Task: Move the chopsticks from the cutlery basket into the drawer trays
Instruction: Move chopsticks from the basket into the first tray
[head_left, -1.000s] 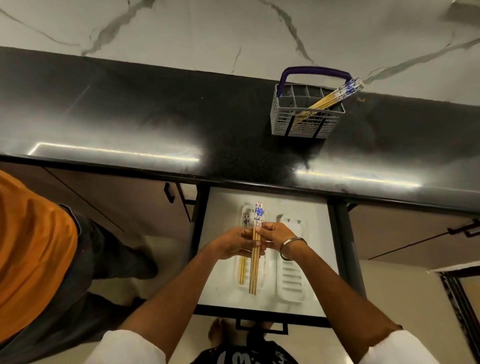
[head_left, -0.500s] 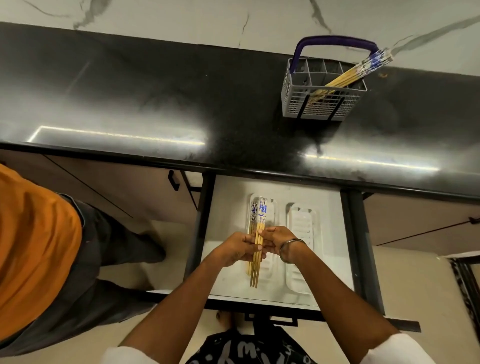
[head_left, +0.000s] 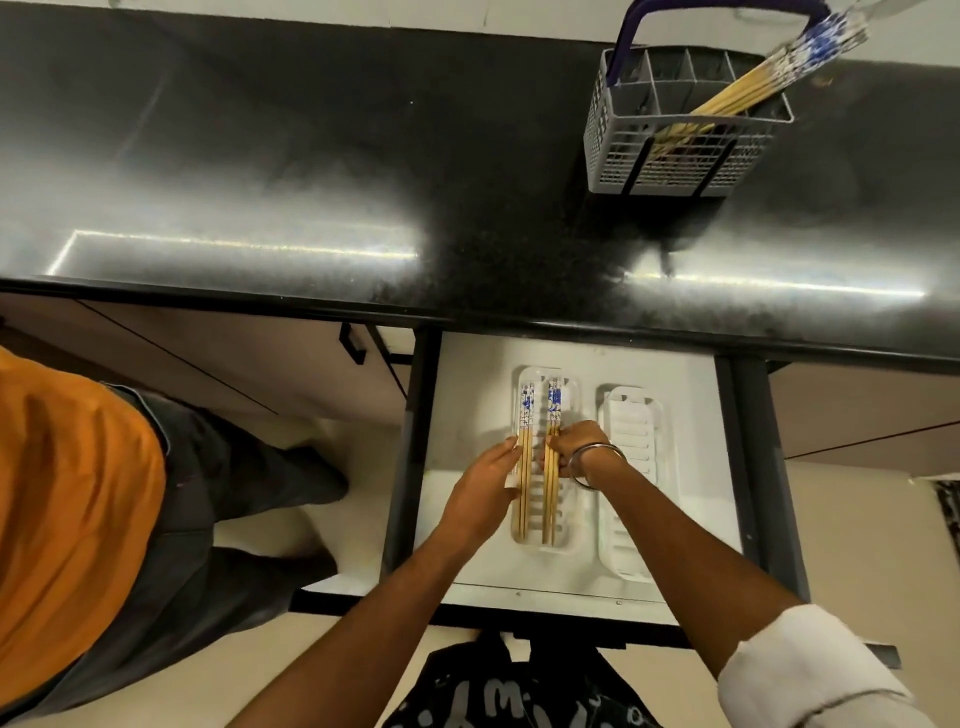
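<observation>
Black counter (head_left: 311, 171) spans the top; its far edge and the wall behind are cropped. Below it an open white drawer (head_left: 467, 415), front edge partly covered by both forearms. Person in orange shirt (head_left: 67, 519) at left, cut off by the frame, only torso and legs show.

Grey cutlery basket (head_left: 675, 150) sits on the counter top right, blue handle clipped by the top edge. A bunch of chopsticks (head_left: 743, 93) leans out of it to the right; the blue-white ends are blurred, count not readable.

Two white trays lie side by side in the drawer. Right tray (head_left: 631, 415) is half hidden under the right forearm. Left tray (head_left: 566, 525) holds two pairs of chopsticks lying lengthwise, blue ends away from the person: left pair (head_left: 524, 467), right pair (head_left: 551, 488).

Left hand (head_left: 488, 488) lies along the left pair, fingers fairly straight, touching it. Right hand (head_left: 576, 447), bangle at the wrist, has fingers curled onto the right pair; grip detail is too small to resolve. Hands are apart, one per pair.
</observation>
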